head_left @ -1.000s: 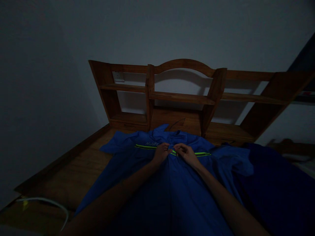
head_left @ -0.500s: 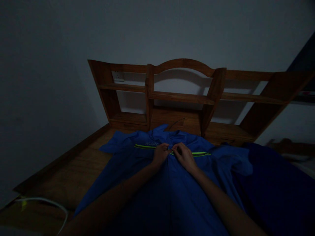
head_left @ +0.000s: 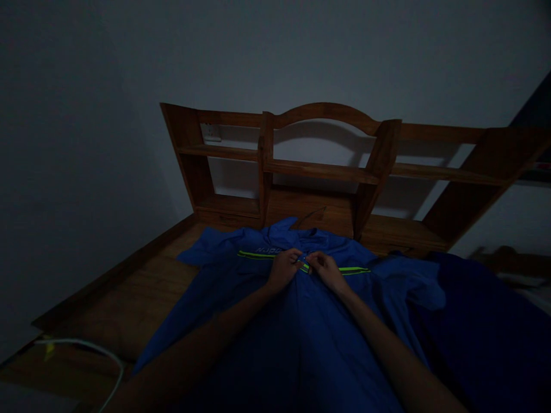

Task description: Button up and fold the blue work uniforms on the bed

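Head view: a blue, short-sleeved cloth shirt (head_left: 327, 332) is lying spread face-up on a brown wooden board (head_left: 129, 298), its collar end pointing toward a brown wooden headboard (head_left: 321, 167) with open shelves and an arched top rail. Both bare hands are working at the middle of the chest, where a narrow neon-yellow stripe (head_left: 355, 269) is crossing the front and pale lettering (head_left: 267, 250) is showing just beside the left hand. The left hand (head_left: 284, 269) is holding the front edge, thumb and fingers seemingly pinched together on the cloth. The right hand (head_left: 326, 269) is facing it just beside, its thumb and forefinger also appearing clamped on the cloth. A tiny pale glint (head_left: 305, 258) is showing between the fingertips; whether it is a fastener, the dim light is not letting me tell. A dark-blue cloth (head_left: 477, 327) is lying to the right of the shirt, and a thin white cable (head_left: 92, 346) is curving at the lower left, well apart from the hands.

For good handling here, I judge, the left pinch should be holding the edge flat and steady while the right fingertips are doing the fine work, neither hand tugging the stripe out of line.
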The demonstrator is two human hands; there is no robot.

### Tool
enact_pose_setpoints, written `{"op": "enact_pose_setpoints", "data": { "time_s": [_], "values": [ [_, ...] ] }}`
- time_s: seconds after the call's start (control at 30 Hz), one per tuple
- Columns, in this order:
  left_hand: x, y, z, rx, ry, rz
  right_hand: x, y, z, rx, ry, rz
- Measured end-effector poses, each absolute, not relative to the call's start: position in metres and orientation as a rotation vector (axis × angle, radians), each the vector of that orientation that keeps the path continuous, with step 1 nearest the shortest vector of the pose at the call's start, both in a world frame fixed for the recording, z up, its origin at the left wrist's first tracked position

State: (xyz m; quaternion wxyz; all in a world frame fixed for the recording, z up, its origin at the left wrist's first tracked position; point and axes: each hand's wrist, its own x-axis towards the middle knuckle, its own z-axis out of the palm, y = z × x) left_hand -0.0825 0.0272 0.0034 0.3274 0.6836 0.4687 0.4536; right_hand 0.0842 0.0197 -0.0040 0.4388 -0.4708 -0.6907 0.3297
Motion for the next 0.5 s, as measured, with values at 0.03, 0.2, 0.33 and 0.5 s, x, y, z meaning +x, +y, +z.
{"op": "enact_pose_setpoints", "data": {
  "time_s": [0.03, 0.2, 0.33, 0.5],
  "values": [
    [-0.083, 0.028, 0.004, 1.804, 1.26, 1.2, 0.085, 0.018, 0.0, -1.179, -1.703, 0.79],
    [-0.087, 0.031, 0.006, 1.859, 1.319, 1.181, 0.091, 0.022, 0.043, -1.198, -1.912, 0.214],
    [-0.086, 0.032, 0.006, 1.911, 1.309, 1.152, 0.09, 0.05, 0.068, -1.379, -2.156, 0.087],
    [-0.088, 0.032, 0.005, 1.908, 1.304, 1.154, 0.09, 0.084, 0.086, -1.539, -1.927, 0.031]
  ]
}}
